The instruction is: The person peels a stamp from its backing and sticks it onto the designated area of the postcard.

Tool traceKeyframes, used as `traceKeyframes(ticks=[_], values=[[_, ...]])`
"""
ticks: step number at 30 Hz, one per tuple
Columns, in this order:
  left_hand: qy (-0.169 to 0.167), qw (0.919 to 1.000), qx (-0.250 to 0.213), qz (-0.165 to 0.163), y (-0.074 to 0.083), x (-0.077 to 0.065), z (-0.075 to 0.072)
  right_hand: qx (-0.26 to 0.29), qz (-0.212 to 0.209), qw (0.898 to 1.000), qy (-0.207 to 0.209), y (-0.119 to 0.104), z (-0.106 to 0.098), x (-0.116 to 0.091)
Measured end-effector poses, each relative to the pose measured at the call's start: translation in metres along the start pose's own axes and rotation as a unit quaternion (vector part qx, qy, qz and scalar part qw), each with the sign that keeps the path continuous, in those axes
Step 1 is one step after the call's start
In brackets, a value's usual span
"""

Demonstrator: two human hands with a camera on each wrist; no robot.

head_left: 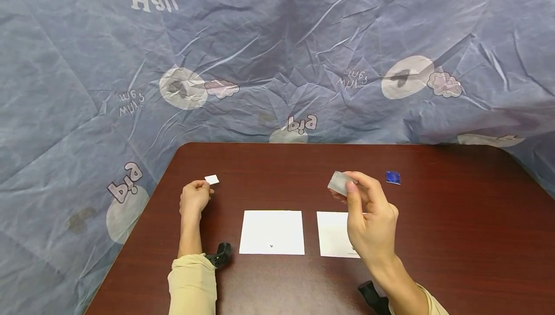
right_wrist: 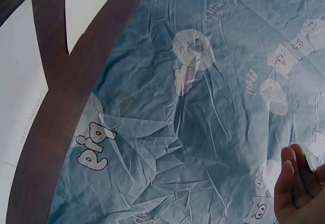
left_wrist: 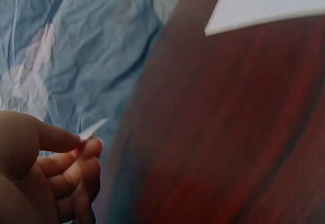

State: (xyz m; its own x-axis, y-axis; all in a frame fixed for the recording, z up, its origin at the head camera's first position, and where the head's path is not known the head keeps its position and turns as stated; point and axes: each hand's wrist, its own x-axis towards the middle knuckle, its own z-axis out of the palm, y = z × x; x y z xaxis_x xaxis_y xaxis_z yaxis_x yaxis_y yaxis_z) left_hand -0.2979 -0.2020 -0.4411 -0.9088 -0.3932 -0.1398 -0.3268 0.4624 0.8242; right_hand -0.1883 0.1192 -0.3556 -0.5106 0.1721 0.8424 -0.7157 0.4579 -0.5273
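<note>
At the table's left side, my left hand [head_left: 194, 198] pinches a small white square piece [head_left: 211, 179] between thumb and fingers. The left wrist view shows that white piece [left_wrist: 93, 129] nearly edge-on, sticking out past the fingertips. My right hand [head_left: 373, 214] is raised over the right part of the table and grips a flat greyish square piece [head_left: 339, 183] by its edge, thumb on the near face. In the right wrist view only part of the right hand [right_wrist: 299, 183] shows at the lower right, and its piece is mostly hidden.
Two white sheets lie on the dark red-brown table [head_left: 455, 218]: a left sheet [head_left: 272, 232] and a right sheet [head_left: 331, 234], partly covered by my right hand. A small blue square packet [head_left: 393, 177] lies at the back right. Behind the table hangs a wrinkled blue printed cloth [head_left: 282, 55].
</note>
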Motion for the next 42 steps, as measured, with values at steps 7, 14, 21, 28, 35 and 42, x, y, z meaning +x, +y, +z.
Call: traceKeyframes(ticks=[7, 14, 21, 28, 35, 42], values=[[0.012, 0.9949, 0.091, -0.042, -0.014, 0.001, -0.005, -0.005, -0.005, 1.000, -0.008, 0.001, 0.000, -0.002], [0.022, 0.9948, 0.092, -0.038, -0.013, 0.001, -0.007, -0.008, -0.018, 1.000, 0.000, 0.004, -0.001, -0.001], [0.050, 0.9982, 0.022, 0.026, 0.013, -0.013, -0.011, -0.003, -0.008, 1.000, -0.009, 0.002, -0.002, 0.001], [0.039, 0.9649, -0.102, 0.239, 0.076, -0.059, 0.004, -0.013, -0.010, 1.000, -0.007, 0.004, -0.004, 0.001], [-0.101, 0.8790, -0.193, 0.424, 0.116, -0.127, 0.040, -0.021, 0.000, 1.000, -0.013, 0.006, -0.004, 0.001], [-0.190, 0.8528, -0.209, 0.439, 0.126, -0.164, 0.062, -0.054, -0.028, 0.998, -0.013, 0.009, -0.003, 0.000]])
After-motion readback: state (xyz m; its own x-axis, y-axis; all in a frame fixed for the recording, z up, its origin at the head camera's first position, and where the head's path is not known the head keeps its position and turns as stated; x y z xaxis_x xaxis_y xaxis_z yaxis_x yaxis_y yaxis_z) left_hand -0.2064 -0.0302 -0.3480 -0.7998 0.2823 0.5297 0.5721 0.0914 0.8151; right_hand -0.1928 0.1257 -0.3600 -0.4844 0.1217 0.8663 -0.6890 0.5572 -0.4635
